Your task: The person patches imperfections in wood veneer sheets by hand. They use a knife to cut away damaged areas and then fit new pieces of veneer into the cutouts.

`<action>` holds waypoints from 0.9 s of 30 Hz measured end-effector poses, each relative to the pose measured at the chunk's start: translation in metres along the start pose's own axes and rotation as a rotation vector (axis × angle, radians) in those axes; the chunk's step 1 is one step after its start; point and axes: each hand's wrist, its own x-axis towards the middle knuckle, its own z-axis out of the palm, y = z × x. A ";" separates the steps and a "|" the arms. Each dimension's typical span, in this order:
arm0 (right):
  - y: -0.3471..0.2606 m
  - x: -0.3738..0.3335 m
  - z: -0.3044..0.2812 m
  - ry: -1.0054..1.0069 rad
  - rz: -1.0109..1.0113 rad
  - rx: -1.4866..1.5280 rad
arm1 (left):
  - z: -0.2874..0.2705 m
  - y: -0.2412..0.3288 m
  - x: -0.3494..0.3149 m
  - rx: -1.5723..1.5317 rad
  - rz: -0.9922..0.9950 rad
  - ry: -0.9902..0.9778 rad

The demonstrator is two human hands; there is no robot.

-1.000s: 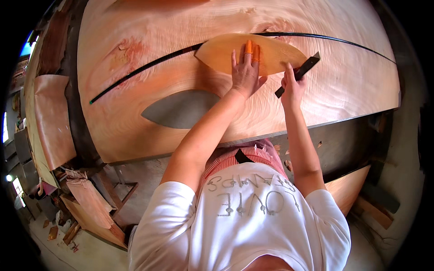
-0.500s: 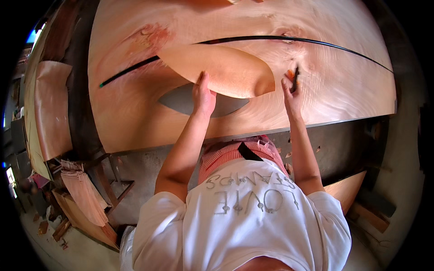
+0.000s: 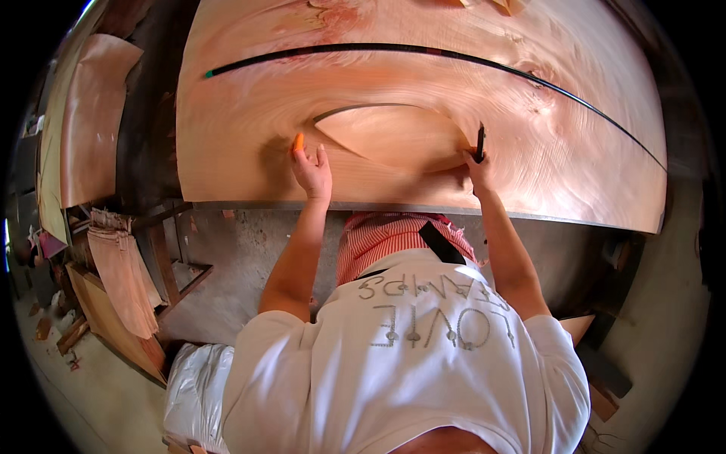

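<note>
Gripping a blk cutter (image 3: 480, 142), tip pointing away from the body, the R hand (image 3: 482, 172) is at the right tip of a leaf-shaped patch (image 3: 397, 140), prob. touching it. The L hand (image 3: 312, 175), empty w/ fingers loosely curled, is just beside the left tip, an orange cover (image 3: 299, 141) on one finger. From where I stand, seating the patch looks to be the step in hand: best to nudge it till the seam evens out all round, match the grain, press flat w/ a bare palm & keep the blade clear of the thin wood. Patch is pale tan, smooth, faintly grained, tapering to a point at left, darker in shade nr. the R hand. It lies on the big pinkish wood sheet (image 3: 567, 178), a dark sliver showing along its far left edge. Beyond, approx. parallel to the bench edge, a long blk strip (image 3: 363, 47) bows across.
</note>
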 end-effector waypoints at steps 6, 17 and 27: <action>0.008 -0.002 0.001 0.045 -0.058 0.032 | -0.014 0.043 0.014 0.483 0.542 -0.436; -0.027 -0.017 0.000 0.059 -0.108 -0.001 | -0.015 0.033 0.005 0.403 0.354 -0.239; 0.008 -0.003 0.007 0.093 -0.168 -0.025 | -0.001 0.030 0.004 0.556 0.408 -0.440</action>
